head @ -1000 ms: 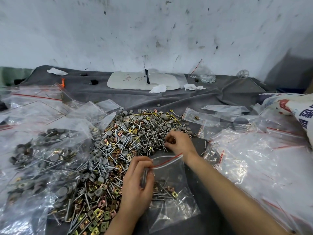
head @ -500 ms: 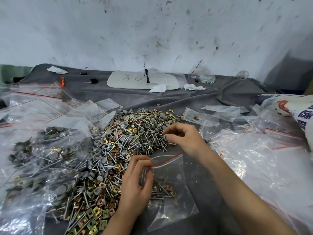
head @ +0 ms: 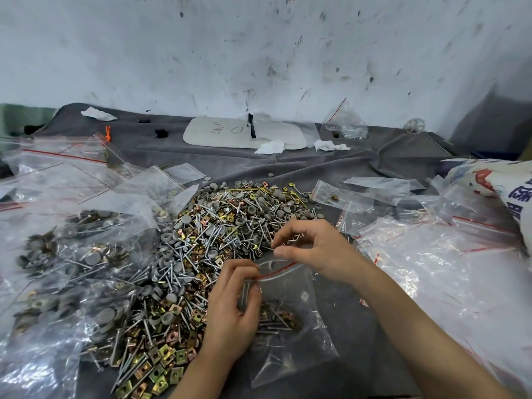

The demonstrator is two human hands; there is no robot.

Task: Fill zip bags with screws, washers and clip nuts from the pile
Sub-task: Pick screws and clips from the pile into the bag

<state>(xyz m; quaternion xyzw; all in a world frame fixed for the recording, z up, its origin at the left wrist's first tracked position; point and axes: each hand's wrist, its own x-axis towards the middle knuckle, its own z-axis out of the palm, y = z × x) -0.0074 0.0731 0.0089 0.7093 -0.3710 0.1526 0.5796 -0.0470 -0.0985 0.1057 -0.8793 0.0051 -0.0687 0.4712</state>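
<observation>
Left hand [head: 230, 312] pinches zip bag [head: 288, 358] rim | right hand [head: 313, 250] curled above mouth

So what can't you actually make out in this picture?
Head view only.
What the right hand pinches, if anything: its own curled fingers hide it.
How many parts are in the zip bag: the left hand and creased plastic cover them.
The print on the white sack: cut off by the right edge.
The writing on the white board: too small.
</observation>
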